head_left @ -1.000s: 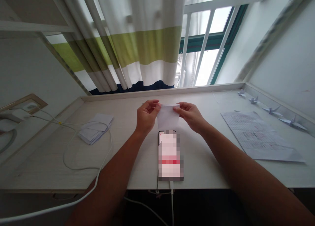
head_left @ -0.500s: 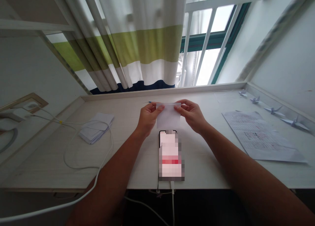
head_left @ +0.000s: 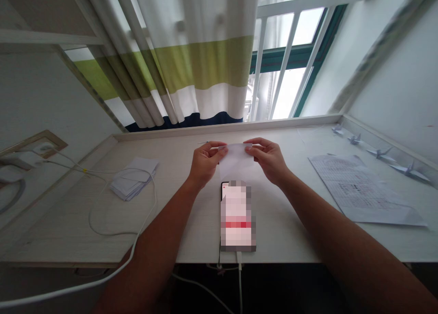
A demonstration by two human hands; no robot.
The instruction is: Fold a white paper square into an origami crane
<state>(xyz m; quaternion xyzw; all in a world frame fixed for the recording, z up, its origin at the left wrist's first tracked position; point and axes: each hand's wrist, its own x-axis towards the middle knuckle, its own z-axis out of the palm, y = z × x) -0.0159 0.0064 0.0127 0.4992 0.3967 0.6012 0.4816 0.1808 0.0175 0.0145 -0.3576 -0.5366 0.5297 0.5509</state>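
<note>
A small white square of paper (head_left: 235,161) is held over the pale desk (head_left: 294,223), just beyond a phone (head_left: 237,216) that lies face up near the front edge. My left hand (head_left: 204,163) pinches the paper's upper left corner. My right hand (head_left: 268,159) pinches its upper right corner. Both hands are closed on the sheet, thumbs toward me. The paper lies low and nearly flat against the desk, its lower edge close to the phone's top.
A stack of white paper squares (head_left: 134,182) sits at the left with a white cable (head_left: 112,213) looping round it. A printed sheet (head_left: 359,191) lies at the right. Several folded paper cranes (head_left: 379,153) line the right wall ledge. A striped curtain (head_left: 191,63) and window stand behind.
The paper was held upright, facing me; it has tipped down and away until it lies almost flat on the desk. Both hands kept their grip and barely shifted.
</note>
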